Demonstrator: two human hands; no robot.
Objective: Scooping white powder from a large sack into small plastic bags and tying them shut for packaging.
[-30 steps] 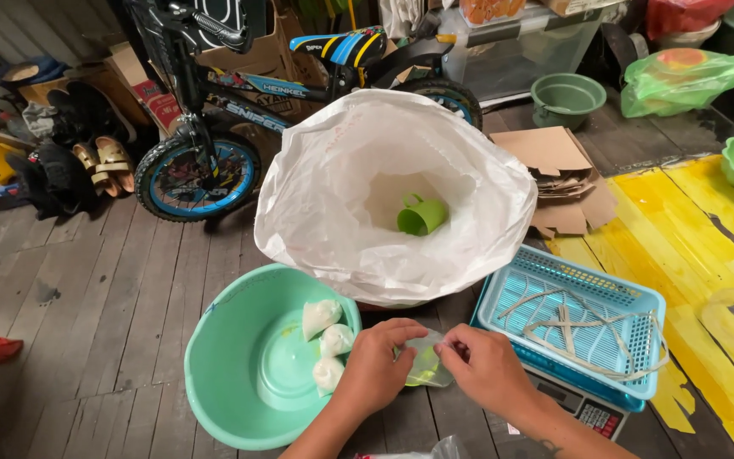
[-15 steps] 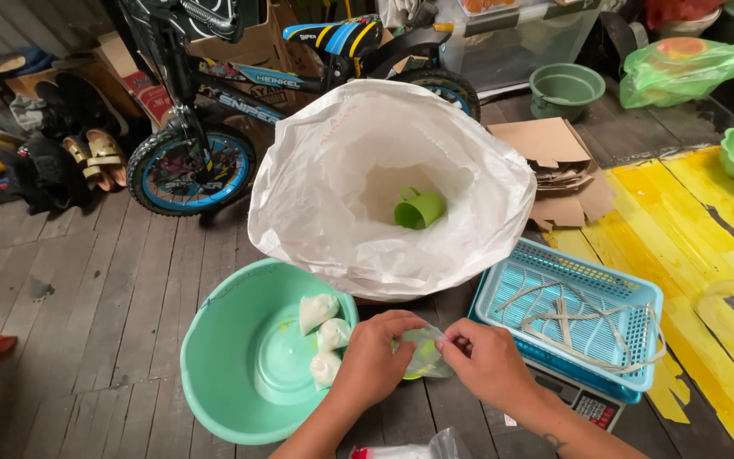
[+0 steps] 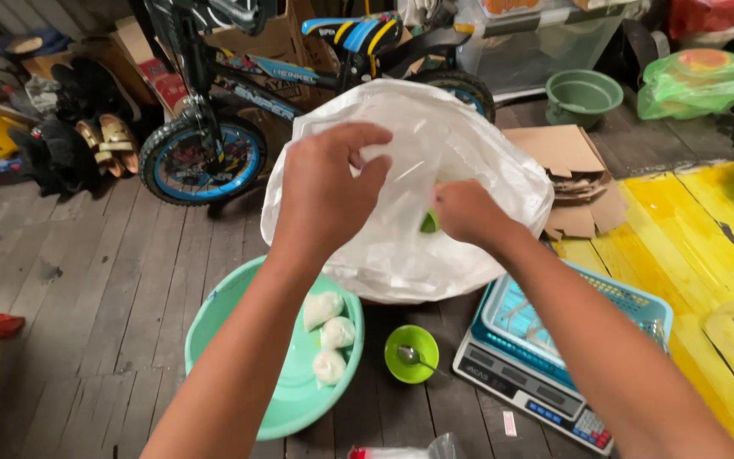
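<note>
Both hands are up over the big white plastic sack [image 3: 401, 255], holding a small clear plastic bag [image 3: 401, 183] stretched between them; the left hand [image 3: 324, 191] pinches one top corner with fingers closed on the film, the right hand [image 3: 465, 212] grips the other edge, also closed on it; the bag hangs right between the two hands, in front of the sack's mouth, so see-through it's hard to tell where its edges end or if anything's inside; a bit of green cup [image 3: 428, 223] peeks out just beside the right hand, mostly hidden behind it; down on the wooden floor [image 3: 87, 297] there's a mint green plastic basin [image 3: 239, 357] with three small white filled bags [image 3: 329, 333], a little lime green bowl with a spoon [image 3: 411, 353] just beside it, and a digital scale [image 3: 528, 395] carrying a blue plastic basket [image 3: 630, 302], partly covered by the right forearm; a kid's bicycle [image 3: 214, 144] stands behind the sack, cut off at the top.
</note>
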